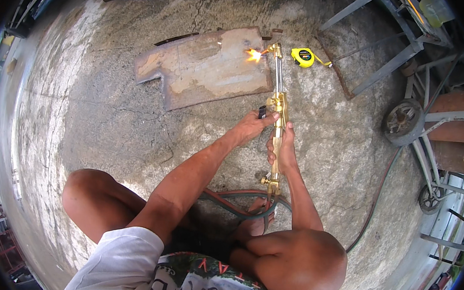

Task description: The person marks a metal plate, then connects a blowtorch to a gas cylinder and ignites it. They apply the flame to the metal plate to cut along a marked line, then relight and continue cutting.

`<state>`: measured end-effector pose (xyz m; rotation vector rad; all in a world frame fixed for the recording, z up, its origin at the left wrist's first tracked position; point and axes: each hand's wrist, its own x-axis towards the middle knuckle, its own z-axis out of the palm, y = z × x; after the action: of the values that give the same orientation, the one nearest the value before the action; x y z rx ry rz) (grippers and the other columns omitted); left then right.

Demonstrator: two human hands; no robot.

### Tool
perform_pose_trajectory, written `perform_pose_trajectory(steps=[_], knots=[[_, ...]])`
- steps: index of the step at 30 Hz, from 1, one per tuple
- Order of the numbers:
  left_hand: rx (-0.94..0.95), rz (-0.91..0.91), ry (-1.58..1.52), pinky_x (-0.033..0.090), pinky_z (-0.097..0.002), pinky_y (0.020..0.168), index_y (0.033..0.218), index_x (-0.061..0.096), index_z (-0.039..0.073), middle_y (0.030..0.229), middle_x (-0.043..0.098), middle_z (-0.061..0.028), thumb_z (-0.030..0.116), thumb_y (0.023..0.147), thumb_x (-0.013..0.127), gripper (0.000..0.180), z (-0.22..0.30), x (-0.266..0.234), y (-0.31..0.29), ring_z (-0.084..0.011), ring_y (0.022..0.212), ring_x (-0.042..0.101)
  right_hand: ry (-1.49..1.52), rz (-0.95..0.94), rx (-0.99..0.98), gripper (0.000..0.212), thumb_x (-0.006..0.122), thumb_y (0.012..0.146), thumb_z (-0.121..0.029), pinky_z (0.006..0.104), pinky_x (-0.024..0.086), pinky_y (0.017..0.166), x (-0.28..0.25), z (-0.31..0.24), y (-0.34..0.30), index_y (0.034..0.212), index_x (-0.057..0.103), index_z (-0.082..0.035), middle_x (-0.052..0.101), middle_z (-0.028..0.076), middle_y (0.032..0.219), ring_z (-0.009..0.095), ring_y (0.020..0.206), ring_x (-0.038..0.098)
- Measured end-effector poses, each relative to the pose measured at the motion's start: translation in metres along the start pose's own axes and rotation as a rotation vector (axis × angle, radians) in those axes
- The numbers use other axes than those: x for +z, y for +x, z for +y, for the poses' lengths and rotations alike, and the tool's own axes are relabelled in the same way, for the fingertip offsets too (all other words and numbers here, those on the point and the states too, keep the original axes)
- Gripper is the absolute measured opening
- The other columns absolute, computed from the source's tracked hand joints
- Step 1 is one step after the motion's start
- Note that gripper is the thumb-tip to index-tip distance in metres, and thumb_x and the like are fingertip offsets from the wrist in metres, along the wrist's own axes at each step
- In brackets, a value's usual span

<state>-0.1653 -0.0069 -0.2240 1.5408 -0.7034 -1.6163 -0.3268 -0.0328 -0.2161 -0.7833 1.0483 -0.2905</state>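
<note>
Single head cam, fisheye, looks steeply down over the knees at the concrete floor (pixel 106 134); close range.

Glossy brass torch (pixel 277 102); rusty matt steel plate (pixel 205 68)
</note>
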Motion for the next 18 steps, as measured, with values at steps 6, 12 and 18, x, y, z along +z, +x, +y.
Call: perform_pose_trajectory(steps=[6,12,18], knots=[[0.013,-0.01,-0.036,0.036,-0.0419,0.108,0.128,0.062,0.002,0.13,0.06,-0.0199,0.054,0.091,0.067,0.064,-0.0031,0.0013,0.003,-0.0288,0.124,0.051,0.007,0.013,0.005,0.07,0.016,0.095,-0.074,0.0288,0.035,0.034,0.0001,0.0008,0.0035,0.083,0.044,-0.011,0.043,0.002,0.056,0.012,0.036,0.037],[-0.002,-0.005,-0.07,0.036,-0.0431,0.108,0.128,0.062,0.003,0.13,0.06,-0.0216,0.055,0.091,0.066,0.064,-0.0014,0.0024,0.0014,-0.0303,0.127,0.049,0.009,0.005,0.025,0.07,0.016,0.095,-0.074,0.0293,0.035,0.034,0.0008,0.0002,0.0053,0.084,0.044,-0.011,0.043,0.002,0.056,0.013,0.036,0.037],[-0.039,0.012,-0.054,0.036,-0.0442,0.108,0.129,0.06,0.0,0.13,0.058,-0.0257,0.058,0.088,0.068,0.071,0.001,0.0031,0.002,-0.0337,0.128,0.049,0.0,0.02,0.015,0.068,0.015,0.096,-0.072,0.0292,0.035,0.034,0.001,-0.0009,0.0055,0.084,0.044,-0.011,0.043,0.002,0.057,0.013,0.037,0.037]])
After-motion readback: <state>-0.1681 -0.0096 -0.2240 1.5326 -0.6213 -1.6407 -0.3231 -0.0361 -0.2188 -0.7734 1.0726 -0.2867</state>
